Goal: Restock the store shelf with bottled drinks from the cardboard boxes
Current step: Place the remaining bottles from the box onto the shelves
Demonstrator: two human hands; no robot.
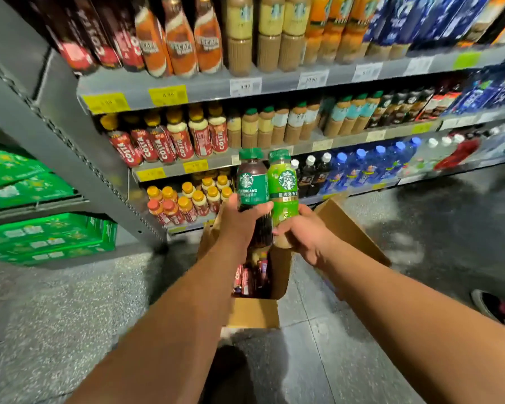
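My left hand point(239, 223) grips a dark Americano coffee bottle point(252, 182) with a dark green label and green cap. My right hand point(302, 234) grips a light green matcha bottle point(283, 188) by its lower part. Both bottles stand upright, side by side and touching, held in front of the store shelf point(274, 86). Below my hands an open cardboard box point(254, 313) sits on the floor with several red-labelled bottles point(250, 278) inside.
The shelf rows are packed with coffee, tea and water bottles behind price tags. Green cartons point(47, 237) are stacked on a rack at the left. A box flap point(353, 228) sticks out to the right. A shoe point(496, 310) shows at the right edge on the grey floor.
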